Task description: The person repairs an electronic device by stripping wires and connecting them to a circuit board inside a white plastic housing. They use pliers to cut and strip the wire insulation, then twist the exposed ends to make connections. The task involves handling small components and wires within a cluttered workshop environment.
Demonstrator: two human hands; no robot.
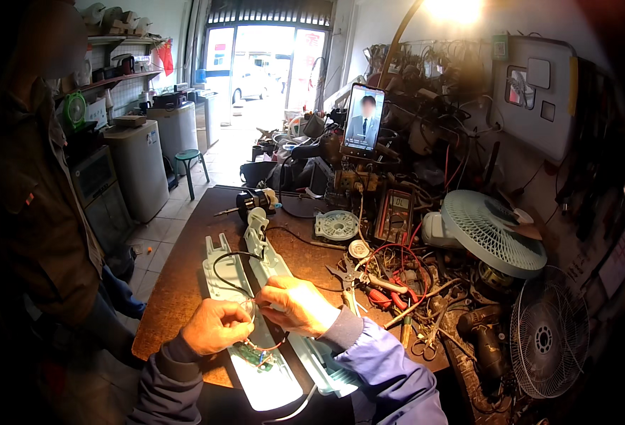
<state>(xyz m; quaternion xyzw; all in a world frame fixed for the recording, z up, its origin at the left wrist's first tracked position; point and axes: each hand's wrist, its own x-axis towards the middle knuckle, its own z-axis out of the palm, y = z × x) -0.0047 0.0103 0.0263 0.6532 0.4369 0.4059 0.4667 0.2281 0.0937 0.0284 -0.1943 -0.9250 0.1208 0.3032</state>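
Note:
My left hand (217,327) is closed in a pinch on a thin wire, over a long pale-green plastic housing half (222,273). Close beside it, my right hand (299,304) is also pinched on thin wire; the fingertips hide the exact spot. A black cable (222,259) loops up from the housing toward my fingers. Below them a small green circuit board (256,356) with thin coloured wires sits in the housing's lower end. Under my right wrist lies the second, matching housing part (273,263). A small motor (252,202) with a shaft rests behind both parts.
Pliers (349,276), red-handled tools, scissors (425,345) and tangled leads crowd the table's right side. Behind them are a multimeter (396,212), a lit phone (362,122), a round pale part (337,225) and a fan head (493,230). A person (50,212) stands at left.

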